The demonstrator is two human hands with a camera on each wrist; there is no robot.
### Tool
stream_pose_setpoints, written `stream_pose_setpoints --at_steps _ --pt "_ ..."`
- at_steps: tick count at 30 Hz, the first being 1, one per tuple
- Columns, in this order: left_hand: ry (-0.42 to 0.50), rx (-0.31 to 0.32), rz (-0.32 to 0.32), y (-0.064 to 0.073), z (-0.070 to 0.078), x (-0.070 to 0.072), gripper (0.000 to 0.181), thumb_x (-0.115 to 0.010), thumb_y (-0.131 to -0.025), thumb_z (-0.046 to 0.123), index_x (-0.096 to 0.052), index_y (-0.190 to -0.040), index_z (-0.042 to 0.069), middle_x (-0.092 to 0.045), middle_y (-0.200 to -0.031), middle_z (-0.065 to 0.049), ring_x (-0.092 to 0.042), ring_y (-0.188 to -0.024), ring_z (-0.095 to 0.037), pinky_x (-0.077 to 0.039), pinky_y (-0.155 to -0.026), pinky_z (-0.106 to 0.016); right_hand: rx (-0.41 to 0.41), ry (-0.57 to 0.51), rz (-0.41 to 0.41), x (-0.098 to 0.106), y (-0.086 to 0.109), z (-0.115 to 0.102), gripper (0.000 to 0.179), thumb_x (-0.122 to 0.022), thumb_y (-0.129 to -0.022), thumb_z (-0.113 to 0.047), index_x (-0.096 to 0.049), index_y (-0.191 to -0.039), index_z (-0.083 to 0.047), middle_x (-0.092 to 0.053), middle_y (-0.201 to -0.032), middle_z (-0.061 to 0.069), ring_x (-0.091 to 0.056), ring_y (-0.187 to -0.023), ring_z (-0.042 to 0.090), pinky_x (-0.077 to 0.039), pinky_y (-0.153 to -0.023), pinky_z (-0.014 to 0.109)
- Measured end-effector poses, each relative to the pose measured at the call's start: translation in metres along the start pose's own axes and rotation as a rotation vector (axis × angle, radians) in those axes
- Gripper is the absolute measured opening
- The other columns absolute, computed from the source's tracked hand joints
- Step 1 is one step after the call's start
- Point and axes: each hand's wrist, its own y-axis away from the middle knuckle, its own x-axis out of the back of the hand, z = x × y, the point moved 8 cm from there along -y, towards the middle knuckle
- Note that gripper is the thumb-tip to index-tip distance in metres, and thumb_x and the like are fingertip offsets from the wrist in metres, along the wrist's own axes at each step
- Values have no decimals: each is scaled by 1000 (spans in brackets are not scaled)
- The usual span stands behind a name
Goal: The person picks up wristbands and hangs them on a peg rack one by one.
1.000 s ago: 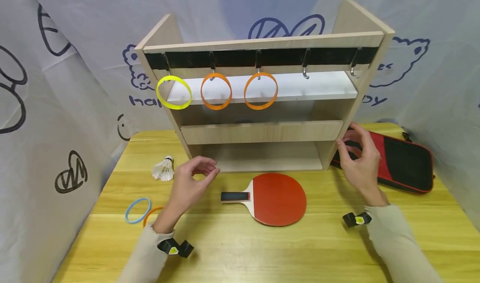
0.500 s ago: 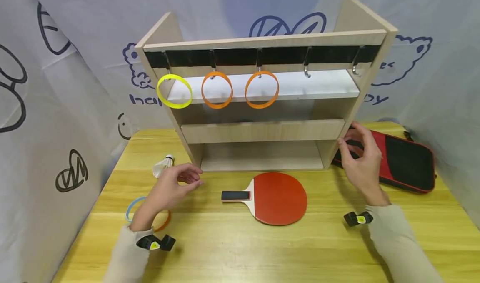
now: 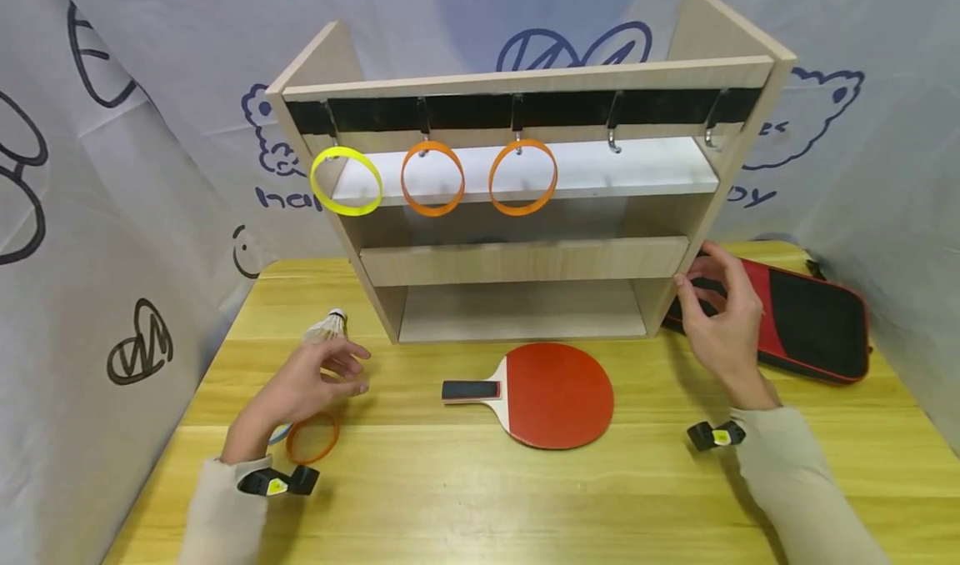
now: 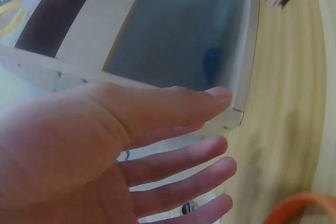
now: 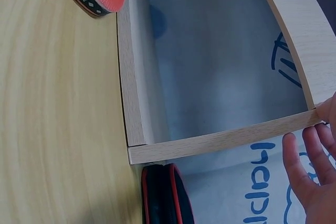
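From where I stand, the person's left hand hovers over the worktop, thumb well apart from the loosely spread fingers, and there is nothing in its grasp. Just on the near side of it lies an orange ring, flat on the wood, and a blue ring peeks out beside that one, mostly covered by the wrist. Right beyond the same hand sits a shuttlecock, its feathers partly hidden behind the knuckles.

The right hand is at the side of a wooden rack, which stands upright beyond and between the two hands. It grips the side panel, thumb on the front edge and bent fingers along the outer face. To the right of that hand, and partly behind it, lies a black and red case.

Between the hands, a red paddle rests flat, its handle pointing toward the left one. Above and beyond the left hand, the rack's black strip carries five hooks; a yellow ring hangs from the leftmost, and two more orange hoops hang from the next two, further toward the right hand.
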Motion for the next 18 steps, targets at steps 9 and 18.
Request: stream_pose_setpoints --at_steps 9,18 --pt "78 22 -198 9 -21 -7 41 -90 -90 11 -75 -128 1 -78 -124 -16 -75 -114 -31 -66 -96 -39 -6 1 2 0 0 -1 55 -72 -90 21 -64 -142 6 -64 -114 -15 -63 -103 -7 -52 -85 3" --pt "244 20 -370 22 -39 -7 43 -84 -97 13 -73 -137 4 -68 -147 -23 -65 -131 3 -54 -110 -20 -19 4 -5 0 0 1 54 -73 -91 20 -63 -143 6 -64 -114 -18 -63 -104 -7 -52 -86 3"
